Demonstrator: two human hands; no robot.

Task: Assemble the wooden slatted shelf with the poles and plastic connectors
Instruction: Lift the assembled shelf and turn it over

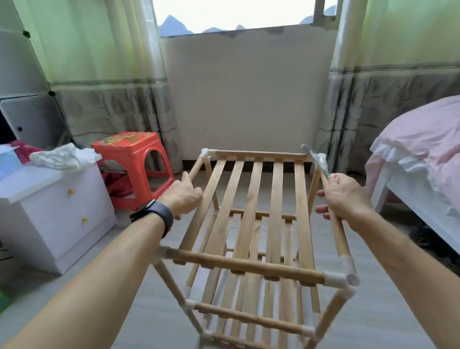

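– Around the left top pole (196, 166), what did the fingers (198, 193) show?

– Curled closed on it, thumb laid along the wood. The left hand (182, 196) gripped that pole toward its far end. The right hand (345, 196) was wrapped the same way round the right top pole (339, 235). A metal-headed tool (314, 156), apparently a hammer, projected beyond the right hand. Whether it was held together with the pole could not be told.

– Position of the shelf (256, 201)?

– Upright at the middle of the floor (130, 314), between the white cabinet (52, 220) on the left and the bed (433, 155) on the right, short of the wall (247, 96) under the window. Its feet ran to the picture's lower edge, so contact with the floor was not confirmed. Slats (276, 191) were seated on top, and white plastic connectors (337, 280) sat at the corners.

– Handling?

– Judged light, with stiff members. The connector joints looked push-fit and could rack or pull apart under an uneven lift. The side poles, close to the connectors, were judged the sound hold, one in each hand. The thin slats were not.
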